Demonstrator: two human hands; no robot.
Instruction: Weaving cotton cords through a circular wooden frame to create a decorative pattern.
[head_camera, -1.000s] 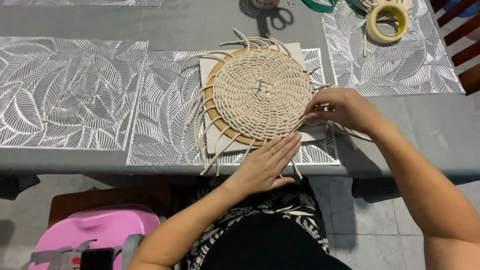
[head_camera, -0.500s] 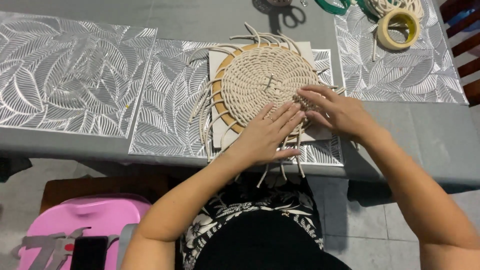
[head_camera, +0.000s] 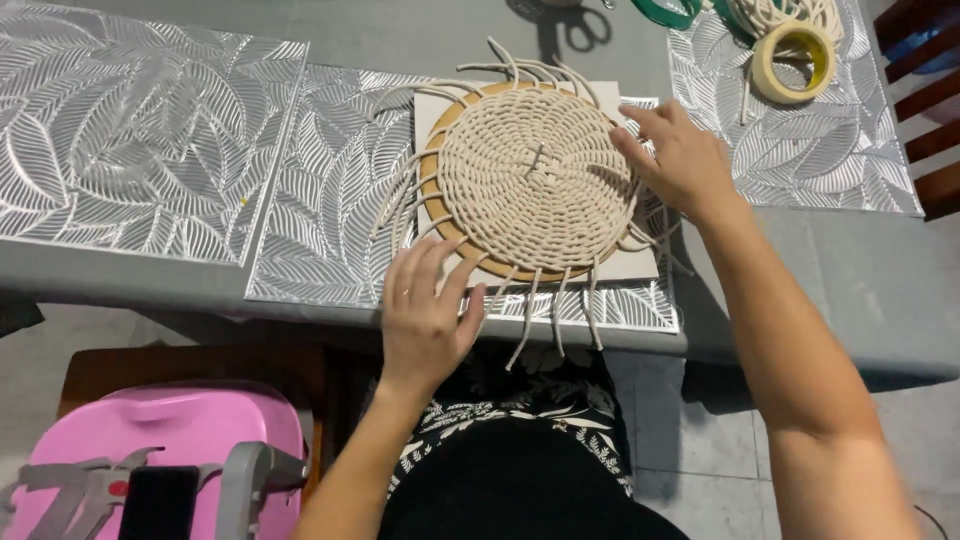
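A long grey table (head_camera: 860, 290) is filling the upper part of the view, and its near edge is running across the middle. Three silver placemats with a pressed leaf pattern are lying on it: one (head_camera: 140, 130) at the far left end, one (head_camera: 320, 190) in the middle by the near edge, and one (head_camera: 850, 140) toward the right end.

A pink plastic seat (head_camera: 170, 440) with grey straps is standing on the floor below the near edge, at the left.

A round woven mat of cream cord (head_camera: 535, 180) is lying flat on a square pale board (head_camera: 630, 262), over a brown round base, and the board is sitting on the middle placemat close to the near edge. Loose cord ends (head_camera: 530, 320) are sticking out all around the mat, and some are hanging over the near edge.

The right hand (head_camera: 680, 160) is resting on the right rim of the woven mat, with fingers extended and pressing on the weave, not clenched. The left hand (head_camera: 425, 310) is lying flat at the near-left rim of the mat, fingers (head_camera: 440, 265) spread and released, with the tips touching the cords and grasping nothing.

A yellowish roll of tape (head_camera: 792, 60) is lying at the far right corner, on the right placemat, well apart from the hands.
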